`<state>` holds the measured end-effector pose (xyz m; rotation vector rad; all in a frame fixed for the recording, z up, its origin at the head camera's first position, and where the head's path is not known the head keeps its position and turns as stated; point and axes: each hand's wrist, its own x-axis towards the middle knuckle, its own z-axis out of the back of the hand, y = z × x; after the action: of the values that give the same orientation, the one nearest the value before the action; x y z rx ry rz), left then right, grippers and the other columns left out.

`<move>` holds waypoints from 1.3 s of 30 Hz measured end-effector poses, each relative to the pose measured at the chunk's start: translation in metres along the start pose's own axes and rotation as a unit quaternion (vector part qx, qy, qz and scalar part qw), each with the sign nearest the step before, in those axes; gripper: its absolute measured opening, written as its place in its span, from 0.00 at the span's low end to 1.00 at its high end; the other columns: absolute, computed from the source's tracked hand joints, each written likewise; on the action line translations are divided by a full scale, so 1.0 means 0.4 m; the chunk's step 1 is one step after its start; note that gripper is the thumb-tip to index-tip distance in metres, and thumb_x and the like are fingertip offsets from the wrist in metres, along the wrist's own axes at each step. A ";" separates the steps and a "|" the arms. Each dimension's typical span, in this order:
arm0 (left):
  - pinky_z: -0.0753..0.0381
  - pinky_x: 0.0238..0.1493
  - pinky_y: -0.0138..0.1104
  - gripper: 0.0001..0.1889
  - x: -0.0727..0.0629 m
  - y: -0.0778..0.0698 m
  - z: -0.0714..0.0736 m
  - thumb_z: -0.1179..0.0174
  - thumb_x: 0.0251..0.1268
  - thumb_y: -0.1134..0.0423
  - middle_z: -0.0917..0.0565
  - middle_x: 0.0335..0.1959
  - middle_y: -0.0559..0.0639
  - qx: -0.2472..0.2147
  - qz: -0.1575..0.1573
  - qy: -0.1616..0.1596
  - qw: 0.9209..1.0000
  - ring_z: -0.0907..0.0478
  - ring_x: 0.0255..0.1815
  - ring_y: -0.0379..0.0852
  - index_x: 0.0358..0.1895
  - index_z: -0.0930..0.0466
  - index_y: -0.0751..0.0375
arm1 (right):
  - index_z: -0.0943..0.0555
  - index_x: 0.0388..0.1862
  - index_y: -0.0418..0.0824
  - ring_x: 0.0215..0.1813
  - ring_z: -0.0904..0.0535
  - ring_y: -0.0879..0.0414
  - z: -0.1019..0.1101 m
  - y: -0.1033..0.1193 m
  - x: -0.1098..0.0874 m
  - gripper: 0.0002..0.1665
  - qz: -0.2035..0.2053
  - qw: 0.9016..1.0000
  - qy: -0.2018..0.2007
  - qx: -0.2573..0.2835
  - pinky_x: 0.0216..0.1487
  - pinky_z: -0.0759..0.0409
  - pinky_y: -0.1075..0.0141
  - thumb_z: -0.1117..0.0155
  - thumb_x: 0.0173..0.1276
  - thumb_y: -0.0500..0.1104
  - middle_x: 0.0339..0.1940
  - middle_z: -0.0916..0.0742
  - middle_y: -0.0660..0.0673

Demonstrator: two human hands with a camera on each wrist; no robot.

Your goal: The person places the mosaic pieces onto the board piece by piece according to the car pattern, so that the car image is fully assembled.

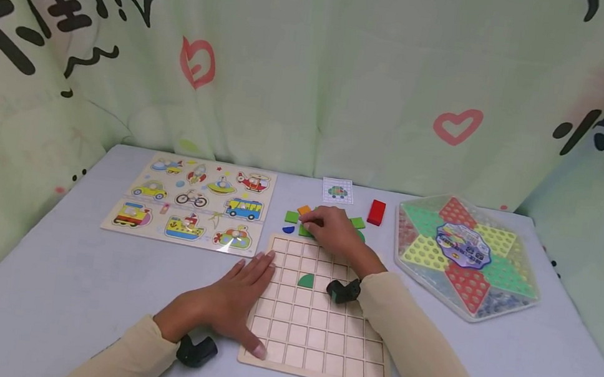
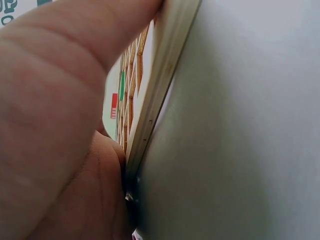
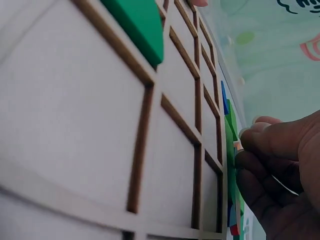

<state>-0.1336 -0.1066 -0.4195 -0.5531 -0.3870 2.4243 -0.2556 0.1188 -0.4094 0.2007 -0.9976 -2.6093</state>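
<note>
A wooden grid board (image 1: pixel 317 339) lies in front of the person, one green quarter-round piece (image 1: pixel 306 280) in a cell of it. The left hand (image 1: pixel 234 300) rests spread along the board's left edge, thumb on the near corner; the left wrist view shows this hand (image 2: pixel 65 115) close against the board's side (image 2: pixel 155 100). Beyond the far edge, the right hand (image 1: pixel 336 230) reaches over small loose pieces, fingers bent, fingertips beside an orange piece (image 1: pixel 304 210). In the right wrist view its thumb and fingers (image 3: pixel 270 140) come together at the pieces; I cannot tell whether one is pinched.
Green pieces (image 1: pixel 291 217) and a blue piece (image 1: pixel 288 229) lie around the right hand. Farther back are a pattern card (image 1: pixel 338 191) and a red block (image 1: pixel 376 212). A vehicle picture puzzle (image 1: pixel 193 200) lies left, a hexagonal checkers box (image 1: pixel 465 259) right. A curtain hangs behind.
</note>
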 end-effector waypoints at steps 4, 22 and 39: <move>0.67 0.73 0.50 0.72 0.000 -0.001 0.002 0.33 0.34 0.24 0.68 0.79 0.53 0.000 0.002 0.002 1.000 0.73 0.78 0.50 0.78 0.61 0.62 | 0.15 0.52 0.41 0.52 0.22 0.52 -0.010 0.006 0.004 0.13 -0.002 1.000 0.002 -0.010 0.57 0.24 0.58 0.38 0.71 0.38 0.48 0.15 0.47; 0.66 0.73 0.50 0.72 0.001 -0.004 0.001 0.33 0.34 0.24 0.67 0.79 0.54 0.002 0.001 -0.003 1.000 0.72 0.78 0.50 0.78 0.60 0.63 | 0.15 0.51 0.40 0.49 0.22 0.53 0.001 -0.003 0.005 0.13 -0.013 0.999 0.030 -0.039 0.55 0.24 0.58 0.34 0.68 0.38 0.45 0.16 0.47; 0.67 0.73 0.49 0.71 -0.001 -0.002 -0.002 0.33 0.34 0.24 0.67 0.80 0.53 0.002 0.004 -0.003 1.000 0.72 0.78 0.50 0.78 0.59 0.62 | 0.15 0.50 0.41 0.47 0.23 0.52 -0.011 -0.008 -0.003 0.13 -0.033 0.999 0.012 -0.001 0.52 0.22 0.60 0.35 0.68 0.39 0.45 0.16 0.47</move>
<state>-0.1326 -0.1062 -0.4200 -0.5450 -0.3825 2.4342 -0.2543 0.1187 -0.4151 0.2674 -0.9952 -2.6608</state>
